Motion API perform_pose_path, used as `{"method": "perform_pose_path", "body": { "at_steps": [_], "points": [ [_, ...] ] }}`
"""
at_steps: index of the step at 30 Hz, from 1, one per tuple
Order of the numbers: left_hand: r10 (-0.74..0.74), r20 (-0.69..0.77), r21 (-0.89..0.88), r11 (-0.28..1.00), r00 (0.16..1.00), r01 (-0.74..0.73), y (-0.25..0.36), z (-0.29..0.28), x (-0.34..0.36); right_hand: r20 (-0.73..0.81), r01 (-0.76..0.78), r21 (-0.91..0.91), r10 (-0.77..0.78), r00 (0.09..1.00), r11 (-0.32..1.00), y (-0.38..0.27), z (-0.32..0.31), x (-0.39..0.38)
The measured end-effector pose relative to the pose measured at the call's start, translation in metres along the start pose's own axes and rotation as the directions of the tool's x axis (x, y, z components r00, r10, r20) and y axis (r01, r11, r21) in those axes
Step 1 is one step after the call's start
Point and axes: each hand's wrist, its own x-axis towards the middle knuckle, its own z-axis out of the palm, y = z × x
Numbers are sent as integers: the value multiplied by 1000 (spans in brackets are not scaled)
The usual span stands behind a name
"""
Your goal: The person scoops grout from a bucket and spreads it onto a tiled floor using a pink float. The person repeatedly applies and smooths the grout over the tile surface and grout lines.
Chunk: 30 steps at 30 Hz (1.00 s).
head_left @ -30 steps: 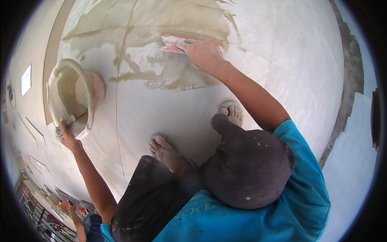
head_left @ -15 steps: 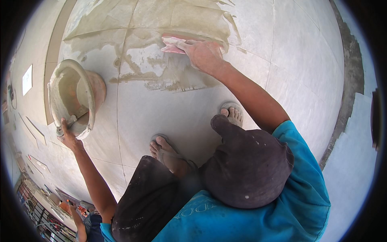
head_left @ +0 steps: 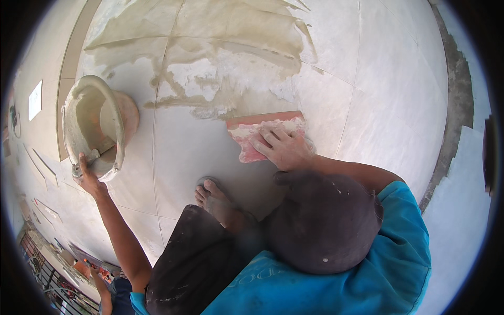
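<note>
My right hand (head_left: 287,149), fingers spread over its top, grips a pink, flat-edged grout spreader (head_left: 247,144) caked with pale paste. The spreader's straight edge lies on the tiled floor (head_left: 184,142), just below a patch of wet grey-beige grout (head_left: 210,47). At the left, my left hand (head_left: 90,178) is closed on the near rim of a mortar-coated bucket (head_left: 119,131), thumb over the edge. The bucket is tilted, its mouth toward me. Inside it rests a trowel (head_left: 102,147), its handle end close to my left thumb; whether my fingers also hold the handle is hidden.
My sandalled left foot (head_left: 218,202) is on the tiles between the hands. A beige strip (head_left: 67,100) runs past the bucket, with a white sheet (head_left: 35,100) beyond. A rough grey strip (head_left: 457,89) edges the right. Another person's arm (head_left: 102,291) shows at lower left.
My right hand has drawn the spreader from the grout patch back toward me, turning it broad side up. My right foot is now covered. The left hand and bucket have barely moved.
</note>
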Motion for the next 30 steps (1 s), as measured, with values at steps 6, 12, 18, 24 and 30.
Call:
{"method": "perform_pose_path", "body": {
  "at_steps": [6, 12, 18, 24, 30],
  "points": [
    [-42, -95, -39, 998, 995, 39, -3, 7, -3, 83, -192, 12, 191, 978, 981, 47, 17, 59],
    [-22, -78, -18, 1000, 997, 21, -2, 1, -4, 152, -247, -9, 246, 957, 969, 86, 8, 97],
    [-3, -63, -13, 1000, 998, 2, -5, 0, 0, 126, -252, -63, 258, 958, 966, 96, 7, 105],
    [-2, -50, -14, 1000, 999, 1, -8, -2, 3, 244, -295, -96, 310, 919, 951, 99, -17, 118],
    [2, -70, -3, 1000, 998, -2, -3, 2, -4, 283, -269, -54, 273, 920, 962, 92, -37, 118]
  ]
}}
